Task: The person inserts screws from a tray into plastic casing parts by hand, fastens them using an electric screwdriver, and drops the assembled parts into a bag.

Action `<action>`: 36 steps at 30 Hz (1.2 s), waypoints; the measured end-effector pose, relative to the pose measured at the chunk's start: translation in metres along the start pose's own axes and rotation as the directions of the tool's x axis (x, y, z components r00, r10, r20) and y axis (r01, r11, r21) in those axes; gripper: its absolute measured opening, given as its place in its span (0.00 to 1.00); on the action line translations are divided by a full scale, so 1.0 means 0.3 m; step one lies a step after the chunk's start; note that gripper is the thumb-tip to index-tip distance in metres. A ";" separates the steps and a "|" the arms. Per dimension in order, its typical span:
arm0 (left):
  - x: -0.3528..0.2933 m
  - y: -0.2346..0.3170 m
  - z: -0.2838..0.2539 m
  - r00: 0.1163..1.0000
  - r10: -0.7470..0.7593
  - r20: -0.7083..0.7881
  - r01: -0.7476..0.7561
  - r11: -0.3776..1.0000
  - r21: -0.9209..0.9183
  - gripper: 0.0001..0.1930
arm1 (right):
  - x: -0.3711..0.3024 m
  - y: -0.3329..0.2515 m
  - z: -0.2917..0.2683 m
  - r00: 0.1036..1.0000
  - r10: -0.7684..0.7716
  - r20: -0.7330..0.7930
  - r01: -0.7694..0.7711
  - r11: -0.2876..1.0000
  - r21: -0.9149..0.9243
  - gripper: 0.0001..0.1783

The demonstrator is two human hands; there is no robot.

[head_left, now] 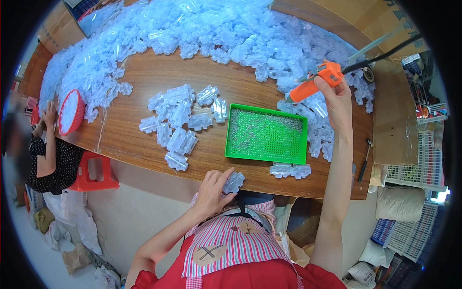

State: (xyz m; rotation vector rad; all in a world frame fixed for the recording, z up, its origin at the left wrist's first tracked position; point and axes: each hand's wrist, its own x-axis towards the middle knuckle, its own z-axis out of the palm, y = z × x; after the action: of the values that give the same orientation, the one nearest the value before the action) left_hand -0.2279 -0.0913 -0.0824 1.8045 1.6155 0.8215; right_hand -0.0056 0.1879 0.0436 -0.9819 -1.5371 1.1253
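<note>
My left hand (212,190) grips a clear plastic part (234,182) at the near edge of the wooden table (159,72). My right hand (338,103) is raised over the table's right side, holding an orange electric screwdriver (315,83) with a black cable running off to the right. Between the hands lies a green perforated tray (266,134) holding small screws. Another clear part (290,170) rests just in front of the tray. A loose cluster of clear parts (179,123) lies left of the tray.
A huge heap of clear plastic parts (216,29) covers the far table. Another person (45,154) sits at the left by a red basket (70,111) and a red stool (94,173). A small hammer (364,156), white crates (418,173) and bags are at right.
</note>
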 end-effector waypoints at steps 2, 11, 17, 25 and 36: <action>-0.017 -0.008 -0.003 1.000 0.004 0.000 -0.004 1.000 0.017 0.38 | -0.027 0.017 0.013 1.000 -0.008 0.021 0.004 0.982 0.189 0.20; -0.009 0.005 -0.001 0.999 -0.041 0.029 0.038 0.994 0.099 0.37 | -0.170 0.078 0.098 0.946 -0.156 0.285 0.063 0.948 0.310 0.13; -0.073 0.062 0.004 0.986 -0.163 -0.018 0.161 0.983 -0.091 0.33 | -0.372 0.045 0.160 0.950 0.010 0.311 -0.124 0.929 0.348 0.37; -0.141 0.070 0.058 0.847 -0.467 0.252 0.524 0.661 -0.536 0.37 | -0.539 -0.013 0.243 0.954 0.090 0.285 -0.143 0.975 0.172 0.28; -0.105 0.021 0.141 0.723 -0.439 0.534 0.646 0.156 -0.747 0.26 | -0.652 0.015 0.322 0.970 0.086 0.226 -0.176 0.891 0.418 0.37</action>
State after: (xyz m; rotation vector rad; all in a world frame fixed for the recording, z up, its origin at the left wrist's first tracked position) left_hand -0.1940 -0.1241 -0.1072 0.3619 1.1034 0.8537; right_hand -0.0567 -0.0154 -0.0173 -0.6854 -1.2986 1.6249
